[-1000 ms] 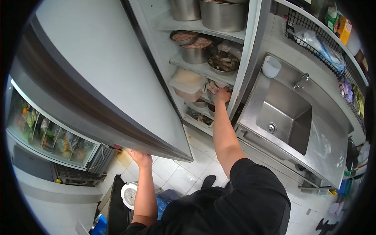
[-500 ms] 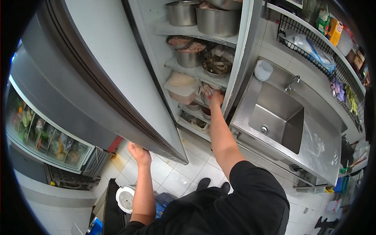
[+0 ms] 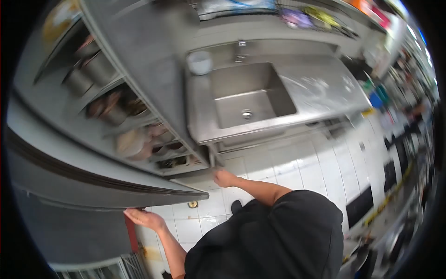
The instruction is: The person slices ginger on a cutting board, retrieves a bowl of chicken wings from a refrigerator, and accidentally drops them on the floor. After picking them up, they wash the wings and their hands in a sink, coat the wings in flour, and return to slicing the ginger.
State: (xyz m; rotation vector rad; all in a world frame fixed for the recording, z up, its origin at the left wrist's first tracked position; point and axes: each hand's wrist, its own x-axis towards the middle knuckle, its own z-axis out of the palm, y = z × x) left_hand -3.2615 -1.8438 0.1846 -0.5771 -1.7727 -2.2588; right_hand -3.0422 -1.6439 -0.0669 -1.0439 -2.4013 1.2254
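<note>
My left hand (image 3: 145,218) lies against the outer edge of the refrigerator door (image 3: 116,195), its fingers stretched out and flat rather than wrapped round it. In front of my body, my right hand (image 3: 225,177) is closed, low beside the bottom corner of the refrigerator and near the sink's leg (image 3: 214,156). Blur hides what it holds, if anything. Behind the open door, the refrigerator shelves carry metal pots (image 3: 99,69), bowls of food (image 3: 111,111) and a pale plastic tub (image 3: 130,143).
A steel sink (image 3: 253,104) with a worktop stands ahead, a white container (image 3: 200,63) at its left corner. Above hangs a wire rack (image 3: 241,14) with bags and cloths. White floor tiles (image 3: 297,162) run below. Blurred kitchen goods (image 3: 409,79) fill the right side.
My right hand has come out from the lower shelf of the refrigerator. My view has swung right toward the sink. My left hand's fingers have straightened along the door edge.
</note>
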